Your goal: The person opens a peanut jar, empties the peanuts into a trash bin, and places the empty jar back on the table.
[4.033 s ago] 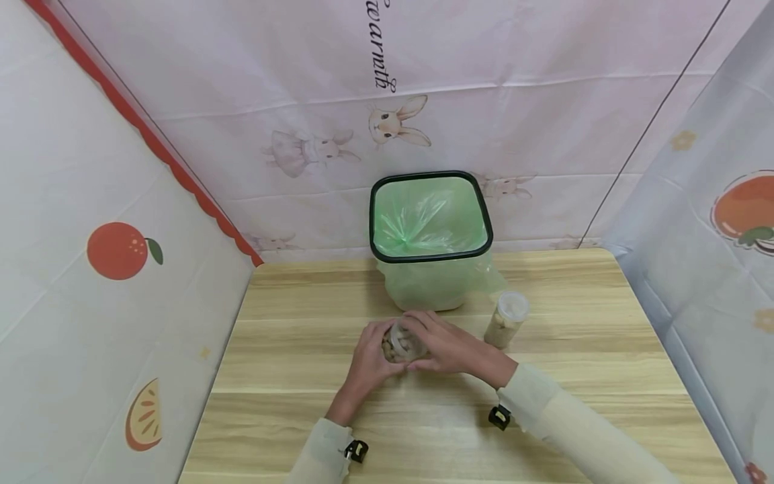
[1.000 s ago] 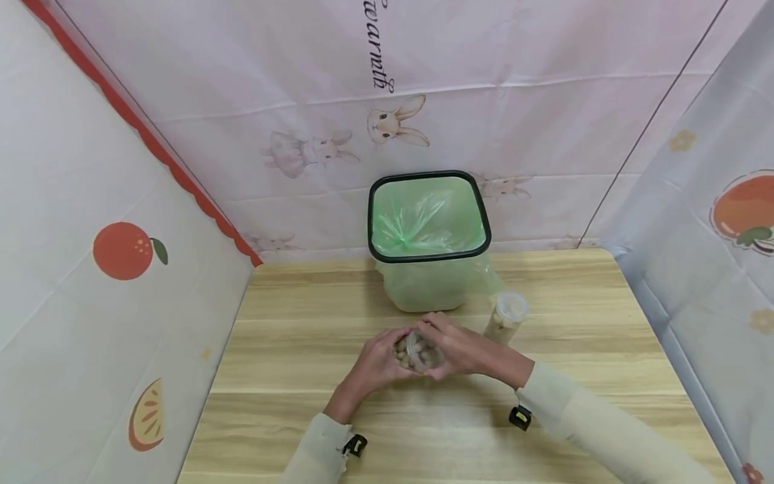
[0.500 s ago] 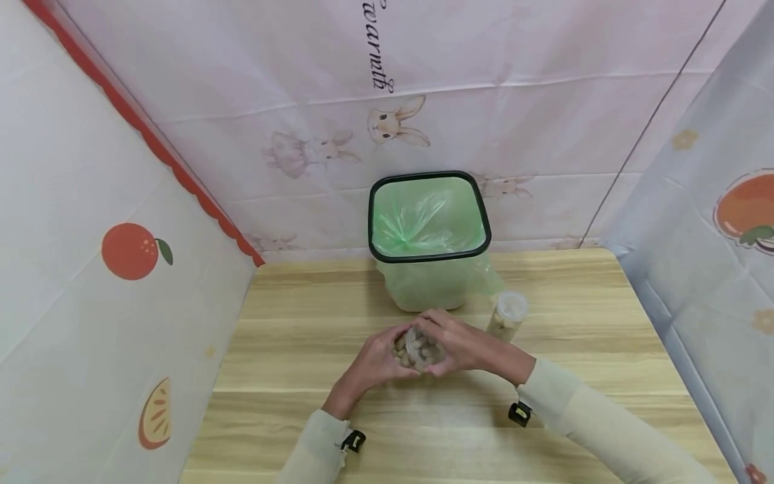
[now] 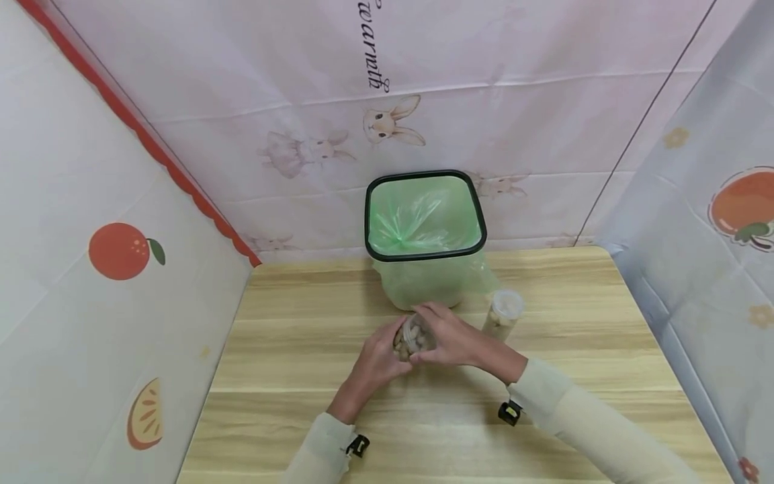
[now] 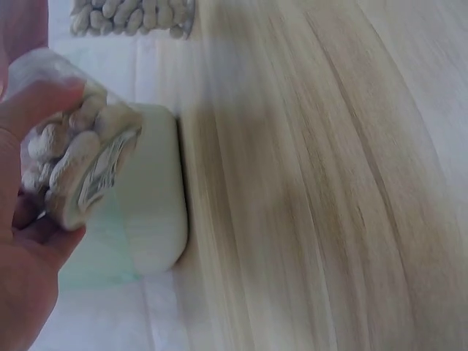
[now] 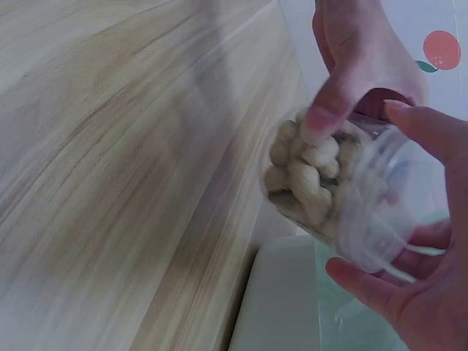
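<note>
A clear plastic jar of peanuts in their shells is tilted between both hands, in front of the bin. My left hand grips the jar's body, its thumb pressed along the side in the right wrist view. My right hand has its fingers curled round the clear lid at the other end. In the left wrist view the jar's base, with a printed label, faces away from the lid. Just right of the hands stands a second lidded jar of peanuts, partly behind the right wrist.
A bin with a black rim and a green plastic liner stands at the table's back edge, right behind the hands. The wood-grain table is bordered by printed cloth walls on the left, back and right.
Over the last half second both hands and the jar have shifted slightly toward the bin. Four seconds ago the same two hands were on the jar. The second jar stays put.
</note>
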Demonstrator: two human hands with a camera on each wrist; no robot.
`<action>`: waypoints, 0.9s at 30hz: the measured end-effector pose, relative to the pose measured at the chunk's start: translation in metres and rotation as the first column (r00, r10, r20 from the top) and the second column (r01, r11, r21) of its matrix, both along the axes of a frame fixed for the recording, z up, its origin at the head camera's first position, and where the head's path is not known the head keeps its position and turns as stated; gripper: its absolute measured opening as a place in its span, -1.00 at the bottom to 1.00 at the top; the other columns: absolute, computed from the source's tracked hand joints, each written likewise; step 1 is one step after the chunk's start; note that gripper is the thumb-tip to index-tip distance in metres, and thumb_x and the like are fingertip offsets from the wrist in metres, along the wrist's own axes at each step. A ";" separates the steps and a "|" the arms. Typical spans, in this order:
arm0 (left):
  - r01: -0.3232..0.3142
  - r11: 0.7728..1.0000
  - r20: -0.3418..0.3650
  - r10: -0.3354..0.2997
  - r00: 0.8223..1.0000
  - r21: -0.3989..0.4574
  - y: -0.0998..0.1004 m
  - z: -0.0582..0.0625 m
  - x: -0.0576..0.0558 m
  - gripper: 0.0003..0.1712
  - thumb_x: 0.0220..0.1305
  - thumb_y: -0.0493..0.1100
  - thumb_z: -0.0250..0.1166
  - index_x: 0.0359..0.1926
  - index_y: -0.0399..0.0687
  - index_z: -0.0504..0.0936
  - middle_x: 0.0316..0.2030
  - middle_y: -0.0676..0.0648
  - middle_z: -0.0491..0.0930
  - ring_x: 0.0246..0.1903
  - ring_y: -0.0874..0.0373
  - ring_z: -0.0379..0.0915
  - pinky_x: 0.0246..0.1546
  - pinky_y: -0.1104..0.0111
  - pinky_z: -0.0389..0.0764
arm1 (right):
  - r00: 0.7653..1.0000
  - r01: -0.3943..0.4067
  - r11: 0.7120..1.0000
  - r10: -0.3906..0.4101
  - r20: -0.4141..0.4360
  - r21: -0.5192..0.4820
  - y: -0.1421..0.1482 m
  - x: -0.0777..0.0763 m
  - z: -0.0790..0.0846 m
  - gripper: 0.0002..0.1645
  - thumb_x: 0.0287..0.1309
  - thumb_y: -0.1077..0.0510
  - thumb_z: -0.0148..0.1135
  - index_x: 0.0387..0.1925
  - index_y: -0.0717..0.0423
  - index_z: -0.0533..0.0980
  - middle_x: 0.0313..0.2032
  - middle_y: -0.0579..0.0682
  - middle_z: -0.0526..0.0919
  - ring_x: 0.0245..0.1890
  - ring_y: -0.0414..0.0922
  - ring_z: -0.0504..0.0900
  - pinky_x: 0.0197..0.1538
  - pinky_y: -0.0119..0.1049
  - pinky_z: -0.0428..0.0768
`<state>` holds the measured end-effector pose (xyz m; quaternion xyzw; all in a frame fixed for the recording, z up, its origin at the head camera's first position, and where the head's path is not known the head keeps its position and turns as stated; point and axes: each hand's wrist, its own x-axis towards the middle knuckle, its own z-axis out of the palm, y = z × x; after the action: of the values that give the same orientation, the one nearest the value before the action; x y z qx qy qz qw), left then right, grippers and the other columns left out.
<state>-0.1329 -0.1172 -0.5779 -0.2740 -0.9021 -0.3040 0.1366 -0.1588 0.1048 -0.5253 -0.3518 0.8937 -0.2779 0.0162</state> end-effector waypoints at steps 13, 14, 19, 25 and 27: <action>-0.038 0.999 -0.129 0.036 0.991 -0.012 0.004 -0.003 0.002 -0.05 -0.18 -0.12 0.71 0.27 -0.27 0.51 0.15 -0.18 0.67 0.14 -0.04 0.65 0.18 0.19 0.70 | 0.989 0.111 0.994 -0.112 0.101 0.016 -0.006 -0.001 0.000 0.12 -0.21 -0.18 0.65 0.32 0.31 0.44 0.14 0.20 0.57 0.07 0.02 0.62 0.13 -0.05 0.70; -0.034 0.999 -0.122 0.032 0.992 -0.011 0.004 -0.003 0.002 -0.05 -0.18 -0.10 0.71 0.27 -0.26 0.51 0.15 -0.18 0.67 0.14 -0.03 0.65 0.18 0.18 0.70 | 0.989 0.110 0.994 -0.110 0.102 0.013 -0.005 -0.001 -0.001 0.10 -0.23 -0.18 0.66 0.30 0.29 0.46 0.12 0.18 0.57 0.05 0.00 0.62 0.10 -0.07 0.71; -0.014 1.000 -0.095 0.014 0.995 -0.004 0.001 0.002 0.004 -0.04 -0.18 -0.02 0.73 0.27 -0.24 0.54 0.14 -0.17 0.69 0.11 -0.02 0.67 0.06 0.19 0.75 | 0.991 0.084 0.996 -0.083 0.103 -0.004 -0.001 0.000 -0.002 0.09 -0.26 -0.23 0.66 0.27 0.24 0.48 0.06 0.11 0.57 -0.04 -0.06 0.62 -0.01 -0.17 0.71; 0.009 1.000 -0.085 -0.010 0.996 -0.020 -0.002 0.006 0.002 -0.03 -0.20 0.03 0.74 0.24 -0.26 0.57 0.10 -0.16 0.72 0.05 0.03 0.70 -0.02 0.23 0.77 | 0.996 0.042 0.999 -0.041 0.083 -0.015 0.003 0.000 -0.005 0.09 -0.26 -0.19 0.69 0.27 0.27 0.48 0.05 0.09 0.55 -0.06 -0.09 0.62 -0.06 -0.26 0.70; 0.018 1.000 -0.082 -0.019 0.996 -0.020 -0.002 0.006 0.001 -0.03 -0.20 0.04 0.74 0.23 -0.27 0.58 0.08 -0.16 0.73 0.04 0.03 0.71 -0.02 0.24 0.77 | 0.998 0.025 1.000 -0.024 0.061 -0.016 0.004 0.000 -0.006 0.07 -0.26 -0.16 0.69 0.26 0.28 0.49 0.03 0.10 0.55 -0.07 -0.09 0.62 -0.07 -0.28 0.70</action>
<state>-0.1318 -0.1188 -0.5715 -0.2960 -0.8960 -0.2852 0.1681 -0.1592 0.1089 -0.5309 -0.3325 0.8947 -0.2960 0.0370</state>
